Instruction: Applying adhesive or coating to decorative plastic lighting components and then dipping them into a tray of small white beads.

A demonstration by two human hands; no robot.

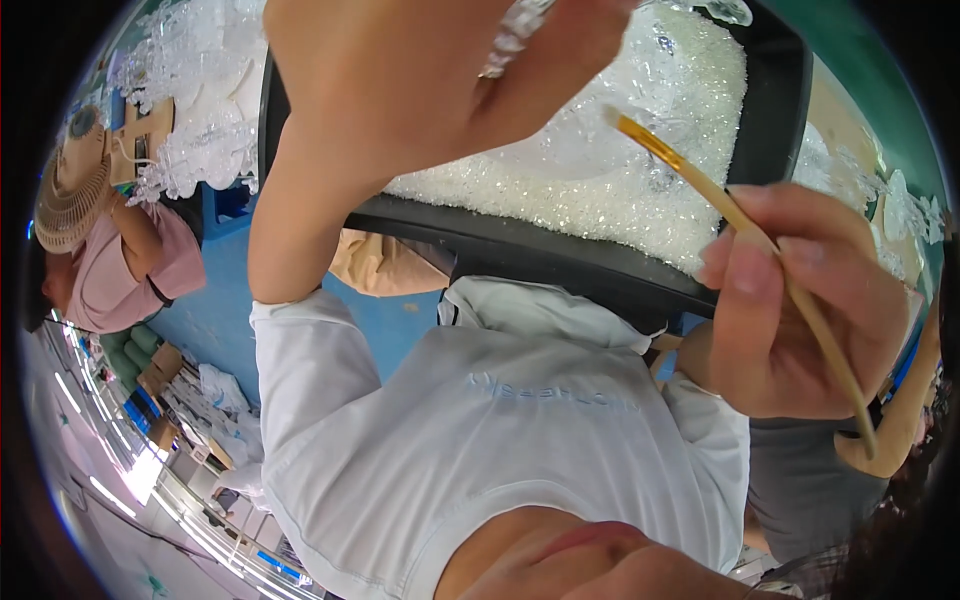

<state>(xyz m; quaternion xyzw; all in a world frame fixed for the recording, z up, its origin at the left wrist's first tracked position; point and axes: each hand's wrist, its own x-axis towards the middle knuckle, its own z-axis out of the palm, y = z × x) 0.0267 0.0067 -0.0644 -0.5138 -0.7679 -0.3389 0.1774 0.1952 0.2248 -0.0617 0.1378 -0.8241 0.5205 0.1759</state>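
My left hand is closed round a clear, faceted plastic piece at the top of the view, above a black tray. Most of that piece is hidden by my fingers. Between the thumb and fingers of my right hand is a thin paintbrush with a wooden handle and gold ferrule, its pale tip pointing up and left over the tray. Shiny white and clear flakes fill the tray. Among them lies a smooth translucent patch whose kind I cannot make out.
Clear plastic ornaments are heaped at the left, and more clear pieces lie at the right. A person in pink is at the left, near a blue crate. Another person in grey is at the right.
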